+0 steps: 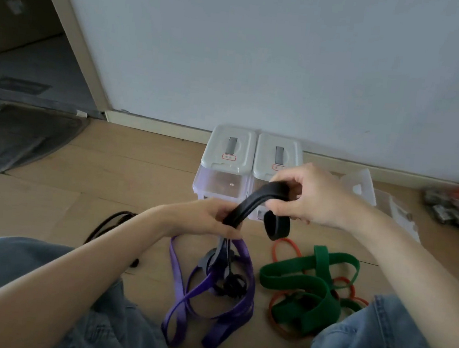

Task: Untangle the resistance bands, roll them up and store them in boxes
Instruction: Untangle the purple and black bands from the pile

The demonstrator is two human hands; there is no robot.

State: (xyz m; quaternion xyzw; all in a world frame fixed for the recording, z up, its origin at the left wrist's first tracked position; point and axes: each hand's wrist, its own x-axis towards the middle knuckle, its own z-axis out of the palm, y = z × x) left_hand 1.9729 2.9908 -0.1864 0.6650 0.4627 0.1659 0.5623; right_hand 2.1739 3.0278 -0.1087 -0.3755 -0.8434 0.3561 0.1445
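Black resistance band (251,201) held up between both hands above the wooden floor (127,168); right hand (314,195) curled round its upper bend, pinching it, a rolled coil of the same flat rubber hanging just under the fingers. Left hand (206,216) clenched on the lower stretch, from which thinner black strands drop into a tangle with the purple band (180,307) on the floor. Just right of that, a wide green band (301,289) looped over thin orange bands (286,246). Behind the hands, against the white wall (264,50), two clear plastic boxes (222,181) side by side, grey lids closed. Denim-clad knees (15,264) at either side
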